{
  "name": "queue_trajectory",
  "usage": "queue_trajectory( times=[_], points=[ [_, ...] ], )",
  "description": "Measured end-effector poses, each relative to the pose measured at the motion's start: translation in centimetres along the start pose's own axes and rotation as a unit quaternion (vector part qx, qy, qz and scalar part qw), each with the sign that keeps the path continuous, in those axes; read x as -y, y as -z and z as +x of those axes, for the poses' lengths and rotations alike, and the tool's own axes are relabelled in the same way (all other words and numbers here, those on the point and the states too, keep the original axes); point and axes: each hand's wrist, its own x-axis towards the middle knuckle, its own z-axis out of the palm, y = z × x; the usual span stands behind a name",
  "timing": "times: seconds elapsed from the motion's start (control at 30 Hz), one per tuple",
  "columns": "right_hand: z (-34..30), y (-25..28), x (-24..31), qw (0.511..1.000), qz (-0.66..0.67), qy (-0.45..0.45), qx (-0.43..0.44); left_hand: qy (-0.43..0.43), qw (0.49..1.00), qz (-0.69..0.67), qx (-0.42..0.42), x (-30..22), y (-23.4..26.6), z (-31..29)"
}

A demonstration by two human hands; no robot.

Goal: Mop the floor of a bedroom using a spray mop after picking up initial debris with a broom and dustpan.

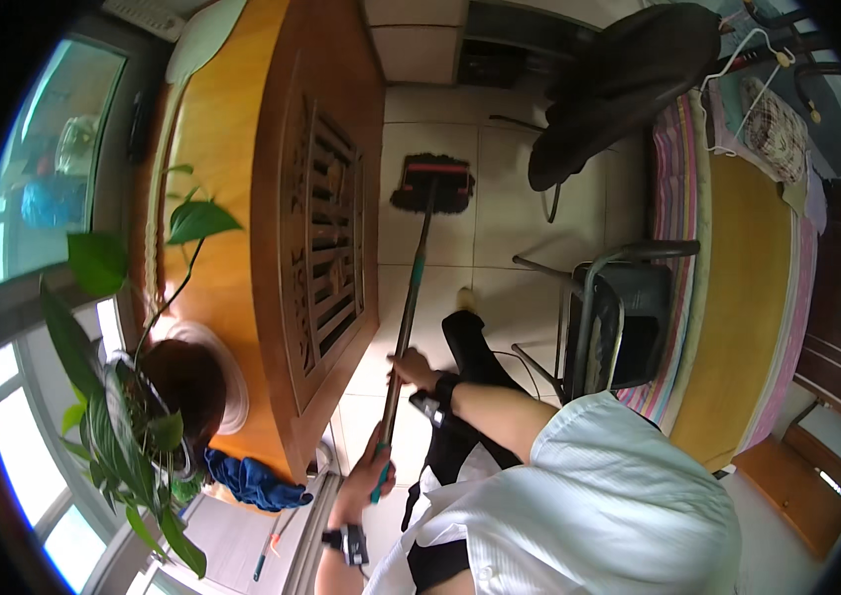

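A flat mop (419,273) with a long handle reaches away from me across the floor. Its dark, fluffy head (433,169) with a red strip lies on the pale tiles beside the wooden cabinet. Around the teal end of the handle, nearest my body, my left hand (369,472) is closed. Farther up the handle, my right hand (414,369) grips it too, the fingers wrapped round. Small dark devices are strapped to both my wrists.
Along the left stands the wooden cabinet (336,208), topped by a potted plant (113,426). To the right are a black chair (619,322), another chair draped with dark clothing (629,84) and a bed (743,297). My foot (465,299) stands on the tiles.
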Motion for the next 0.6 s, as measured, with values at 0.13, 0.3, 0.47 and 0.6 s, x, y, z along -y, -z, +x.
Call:
queue_trajectory(
  times=[0.13, 0.3, 0.47, 0.6],
  points=[
    [2.6, 9.7, 7.0, 0.989, 0.022, 0.107, -0.096, -0.023, 0.997, 0.063, 0.045, -8.2, -6.3, 6.8],
    [1.4, 13.5, 7.8, 0.985, 0.114, 0.010, -0.129, -0.039, 0.994, 0.074, 0.075, -8.1, -9.1, 9.4],
    [1.2, 9.2, -3.0, 0.943, -0.287, 0.167, -0.014, -0.068, 0.972, 0.226, -0.007, -1.8, -5.5, 4.5],
    [-2.7, 0.9, -9.5, 0.971, -0.177, -0.054, 0.149, -0.054, 0.968, 0.240, -0.040, 4.0, -1.1, -3.0]
  ],
)
